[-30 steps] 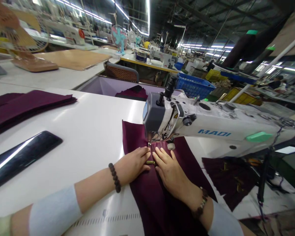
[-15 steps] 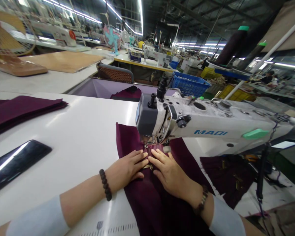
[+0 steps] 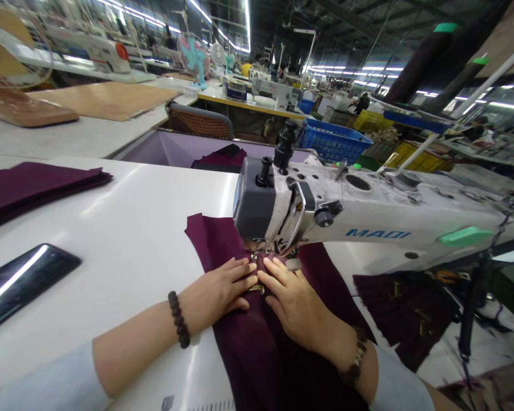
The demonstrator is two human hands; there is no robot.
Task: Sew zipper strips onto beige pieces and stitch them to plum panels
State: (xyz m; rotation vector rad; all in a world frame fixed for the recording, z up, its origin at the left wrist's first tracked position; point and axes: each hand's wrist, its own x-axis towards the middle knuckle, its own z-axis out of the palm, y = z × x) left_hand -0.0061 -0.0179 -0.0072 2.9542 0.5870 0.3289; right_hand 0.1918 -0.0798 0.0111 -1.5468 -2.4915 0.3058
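Dark maroon fabric (image 3: 251, 354) lies under the head of a white sewing machine (image 3: 368, 214) and runs down toward me. My left hand (image 3: 223, 288) rests flat on the fabric, fingers stretched toward the presser foot area. Beside it, my right hand (image 3: 300, 305) also lies flat with fingers extended, and its index fingertip nearly meets the left fingertips. Between the hands shows a brass-coloured zipper pull (image 3: 256, 289) on the fabric. The needle and foot are just beyond my fingertips and hard to make out.
A dark phone-like slab (image 3: 25, 282) and a stack of maroon pieces (image 3: 38, 191) lie on the left of the white table (image 3: 145, 240). Maroon pieces with zipper pulls (image 3: 405, 314) sit at right. Thread cones (image 3: 424, 68) stand behind the machine, near a blue basket (image 3: 336, 140).
The fabric's far left corner has shifted left and spread out beside the machine head. My hands keep nearly the same flat pose. The view has moved slightly.
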